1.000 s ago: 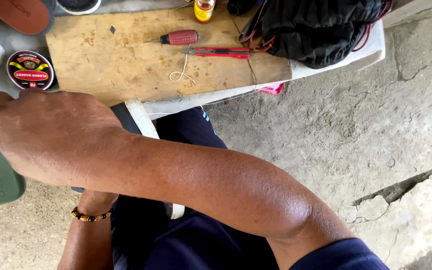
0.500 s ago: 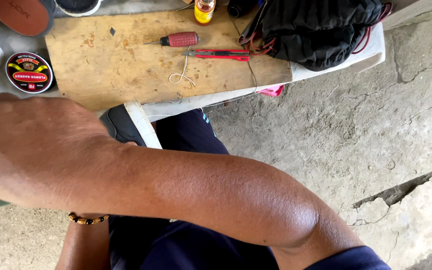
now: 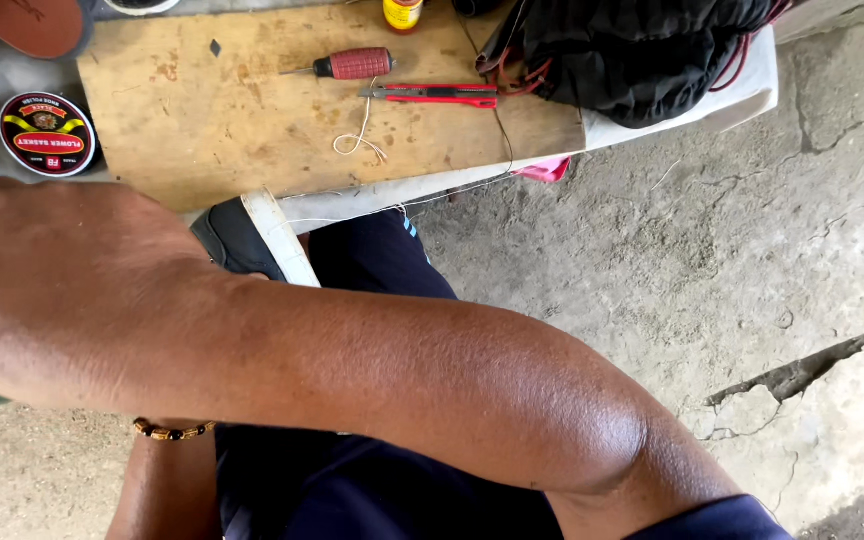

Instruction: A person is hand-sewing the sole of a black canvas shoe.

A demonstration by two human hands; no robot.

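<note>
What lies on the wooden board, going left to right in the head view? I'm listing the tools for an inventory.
Small dark chip → red-handled screwdriver → loop of pale string → red utility knife → black bag covering the board's right end.

A black shoe (image 3: 232, 238) has a white sole. The awl (image 3: 352, 64) has a red ribbed handle; the cutter (image 3: 432, 95) is red and black. The round tin (image 3: 47, 134) is black with red and yellow. The board (image 3: 212, 130) is tan, the bag (image 3: 632, 50) black, the bracelet (image 3: 172, 431) amber-beaded.
</note>
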